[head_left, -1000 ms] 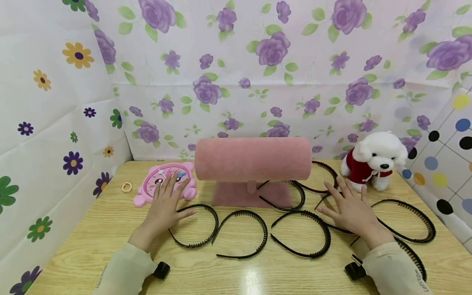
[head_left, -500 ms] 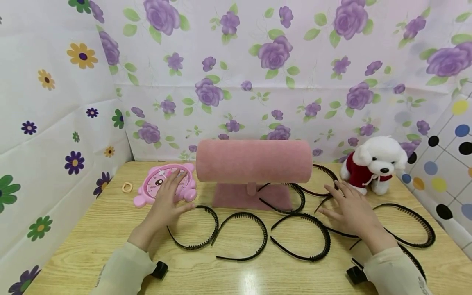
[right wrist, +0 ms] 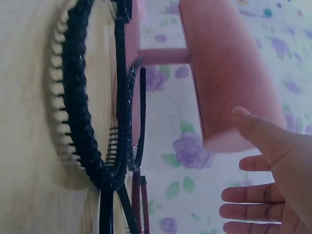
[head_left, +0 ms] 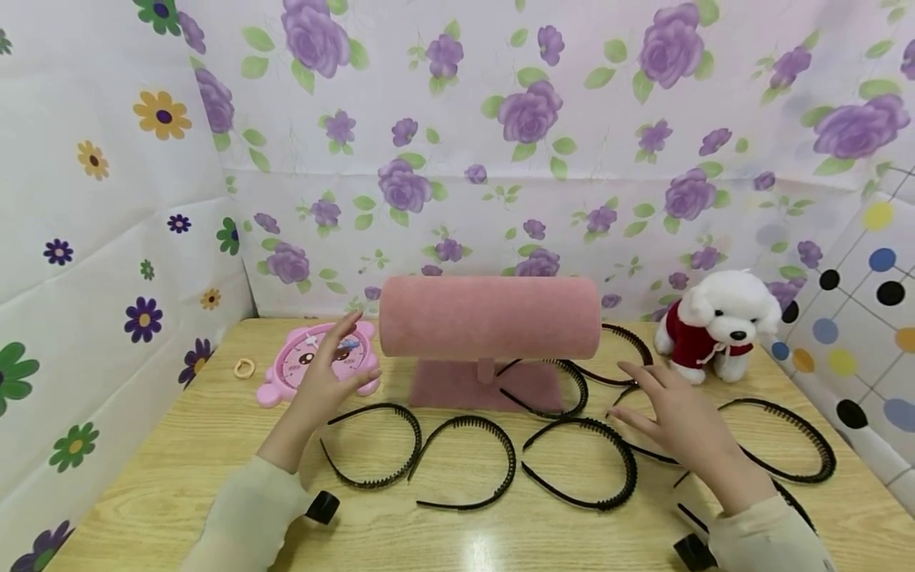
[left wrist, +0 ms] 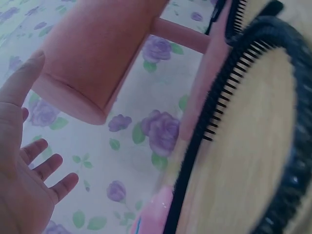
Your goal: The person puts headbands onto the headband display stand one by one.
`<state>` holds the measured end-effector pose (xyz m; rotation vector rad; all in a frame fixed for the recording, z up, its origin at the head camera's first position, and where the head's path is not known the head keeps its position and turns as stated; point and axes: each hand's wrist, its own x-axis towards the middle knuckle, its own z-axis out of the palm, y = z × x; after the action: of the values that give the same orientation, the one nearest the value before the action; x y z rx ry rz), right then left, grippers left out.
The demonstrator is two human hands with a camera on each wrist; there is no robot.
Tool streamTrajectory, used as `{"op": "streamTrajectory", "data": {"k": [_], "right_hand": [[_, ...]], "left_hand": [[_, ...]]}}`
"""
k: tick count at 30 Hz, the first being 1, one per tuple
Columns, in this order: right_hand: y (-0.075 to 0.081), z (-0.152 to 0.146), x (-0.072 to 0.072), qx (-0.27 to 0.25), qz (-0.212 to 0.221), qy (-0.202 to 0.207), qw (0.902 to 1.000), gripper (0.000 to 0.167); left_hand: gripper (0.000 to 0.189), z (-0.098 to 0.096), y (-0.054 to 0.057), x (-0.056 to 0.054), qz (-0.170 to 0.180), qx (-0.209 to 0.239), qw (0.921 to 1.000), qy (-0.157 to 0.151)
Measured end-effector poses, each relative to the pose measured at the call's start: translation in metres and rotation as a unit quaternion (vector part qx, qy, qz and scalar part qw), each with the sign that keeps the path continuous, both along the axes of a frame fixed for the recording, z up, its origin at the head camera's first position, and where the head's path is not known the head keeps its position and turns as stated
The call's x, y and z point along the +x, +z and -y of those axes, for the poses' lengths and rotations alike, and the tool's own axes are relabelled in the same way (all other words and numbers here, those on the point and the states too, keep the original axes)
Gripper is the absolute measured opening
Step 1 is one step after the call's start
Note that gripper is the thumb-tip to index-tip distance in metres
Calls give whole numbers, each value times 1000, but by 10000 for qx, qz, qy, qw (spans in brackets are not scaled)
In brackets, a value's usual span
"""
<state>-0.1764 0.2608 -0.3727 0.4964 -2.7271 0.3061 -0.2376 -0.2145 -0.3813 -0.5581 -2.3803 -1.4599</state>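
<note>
My left hand (head_left: 320, 391), palm turned inward and fingers loosely straight, holds nothing above the table beside the pink bear-shaped clock (head_left: 296, 361). A black toothed headband (head_left: 418, 445) lies just right of it. Likewise without anything in its grasp, my right hand (head_left: 686, 421) hovers over several black headbands, partly covering them. Between the hands stands a pink velvet roll stand (head_left: 489, 318) with a flat base. In both wrist views the stand's roll (left wrist: 92, 53) shows past the spread fingers. A thick braided-looking headband (right wrist: 75, 83) is close in the right wrist view.
A white plush dog (head_left: 729, 314) in a red top sits at the back right. A small tan ring (head_left: 244, 368) lies at the left. More headbands (head_left: 511, 461) are spread across the wooden table (head_left: 400, 544). Flowered cloth hangs behind.
My left hand has turned from palm-down over the clock to palm-inward, uncovering more of its face. The right hand has rolled the same way and shifted slightly left. The headbands stay put.
</note>
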Motion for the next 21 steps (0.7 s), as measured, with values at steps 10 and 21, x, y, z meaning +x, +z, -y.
{"op": "streamTrajectory", "data": {"k": [10, 21], "right_hand": [[-11, 5, 21, 133, 245, 113, 9995, 54], [-30, 5, 24, -159, 1015, -35, 9947, 57]], "left_hand": [[80, -4, 11, -19, 121, 813, 9964, -186], [73, -12, 22, -44, -328, 1396, 9831, -1134]]}}
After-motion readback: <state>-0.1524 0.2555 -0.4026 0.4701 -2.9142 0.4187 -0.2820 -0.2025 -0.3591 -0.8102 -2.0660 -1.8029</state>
